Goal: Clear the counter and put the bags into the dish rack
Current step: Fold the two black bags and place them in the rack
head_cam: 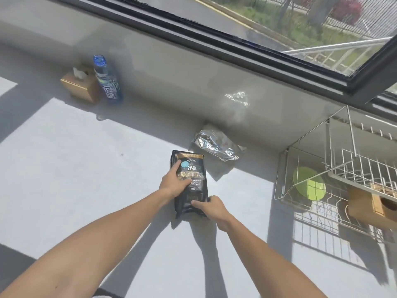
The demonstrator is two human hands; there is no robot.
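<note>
A black bag [193, 190] with gold lettering lies on the white counter [86, 168] in the middle of the view. My left hand [175, 182] rests flat on its upper left part, fingers spread over the print. My right hand [211, 208] grips the bag's near right edge. A crumpled silver foil bag [214, 145] lies just behind it, against the wall. The wire dish rack [311, 214] stands at the right, holding a green plate [309, 186] and a wooden box [369, 203].
A blue-capped drink bottle [107, 80] and a brown tissue box [80, 86] stand at the back left against the wall. A large window [279, 22] runs along the back. Sunlight throws strong shadows of my arms over the counter.
</note>
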